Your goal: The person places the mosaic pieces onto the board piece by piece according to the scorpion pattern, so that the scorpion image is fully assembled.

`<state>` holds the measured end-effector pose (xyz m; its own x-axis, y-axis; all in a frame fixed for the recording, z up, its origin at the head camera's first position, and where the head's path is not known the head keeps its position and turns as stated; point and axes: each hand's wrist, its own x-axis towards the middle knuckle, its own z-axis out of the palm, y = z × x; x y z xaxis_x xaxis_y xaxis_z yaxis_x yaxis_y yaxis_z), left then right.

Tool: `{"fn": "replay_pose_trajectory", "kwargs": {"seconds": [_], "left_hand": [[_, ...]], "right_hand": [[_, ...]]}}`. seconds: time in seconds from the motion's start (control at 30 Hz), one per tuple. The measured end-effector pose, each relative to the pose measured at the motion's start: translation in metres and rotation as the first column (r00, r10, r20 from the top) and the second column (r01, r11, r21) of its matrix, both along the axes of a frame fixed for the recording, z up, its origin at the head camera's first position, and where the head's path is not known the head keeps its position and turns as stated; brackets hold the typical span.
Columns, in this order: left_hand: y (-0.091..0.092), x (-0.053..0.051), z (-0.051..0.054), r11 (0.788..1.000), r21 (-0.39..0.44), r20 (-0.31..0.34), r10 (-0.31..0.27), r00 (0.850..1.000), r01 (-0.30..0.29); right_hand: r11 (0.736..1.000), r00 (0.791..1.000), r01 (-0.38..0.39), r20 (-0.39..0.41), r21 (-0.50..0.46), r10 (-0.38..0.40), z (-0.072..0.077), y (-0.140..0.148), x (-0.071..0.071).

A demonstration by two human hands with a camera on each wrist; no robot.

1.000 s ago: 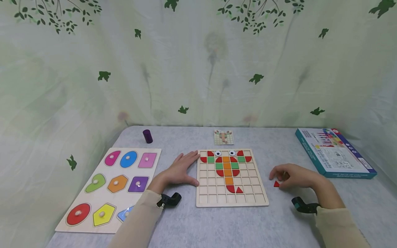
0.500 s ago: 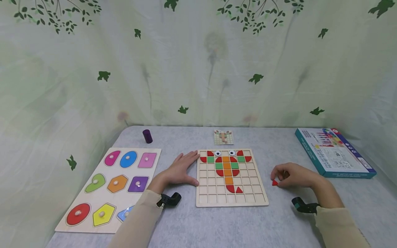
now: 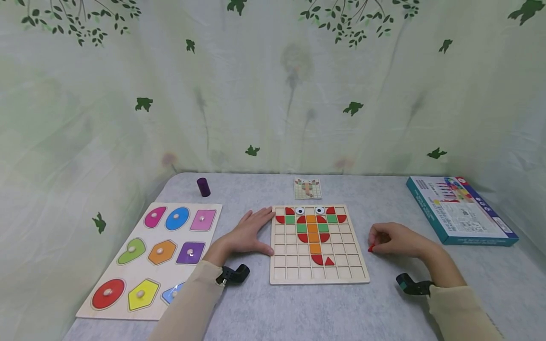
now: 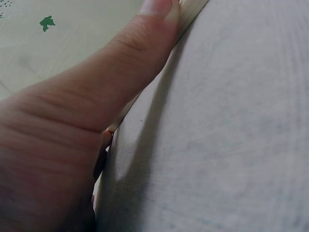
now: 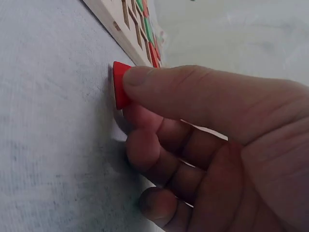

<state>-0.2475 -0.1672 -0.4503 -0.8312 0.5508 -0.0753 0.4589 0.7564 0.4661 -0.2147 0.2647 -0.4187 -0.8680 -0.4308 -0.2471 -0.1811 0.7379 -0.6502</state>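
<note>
My right hand (image 3: pixel 396 239) pinches a small red triangle piece (image 5: pixel 120 86) between thumb and finger, close to the table surface and right of the wooden grid board (image 3: pixel 283 273). The left hand (image 3: pixel 247 234) lies with fingers spread, thumb and fingertips touching the board's left edge. In the left wrist view the thumb (image 4: pixel 130 53) presses along that edge. Red, green and orange pieces and two eye pieces fill part of the grid. Low in the pattern, a red triangle (image 3: pixel 329 261) sits beside a red quarter-round piece (image 3: pixel 317 259).
A small pattern card (image 3: pixel 307 189) lies behind the board. On the left is a knobbed shape puzzle (image 3: pixel 123 255), with a dark purple cylinder (image 3: pixel 203 187) beyond it. A flat teal-edged box (image 3: pixel 465 213) lies at the right.
The right hand has closed its pinch on the red triangle piece, lifted it slightly and shifted a little left towards the board. My left hand stays in place.
</note>
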Motion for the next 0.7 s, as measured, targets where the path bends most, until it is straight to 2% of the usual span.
{"fn": "replay_pose_trajectory", "kwargs": {"seconds": [0.27,0.47,0.7], "left_hand": [[0.001,-0.001,-0.001,1.000,-0.007,0.000,0.001,1.000,-0.001],[0.001,-0.001,-0.001,1.000,-0.002,0.002,0.002,1.000,-0.002],[0.001,-0.001,-0.001,1.000,-0.003,0.002,0.000,1.000,0.000]], "right_hand": [[0.996,0.996,-0.087,-0.025,-0.018,0.087,0.001,-0.013,0.003],[0.997,0.995,-0.080,-0.057,-0.011,0.079,0.004,-0.027,0.006],[0.996,0.997,-0.080,-0.007,-0.046,0.079,0.007,-0.040,0.008]]}}
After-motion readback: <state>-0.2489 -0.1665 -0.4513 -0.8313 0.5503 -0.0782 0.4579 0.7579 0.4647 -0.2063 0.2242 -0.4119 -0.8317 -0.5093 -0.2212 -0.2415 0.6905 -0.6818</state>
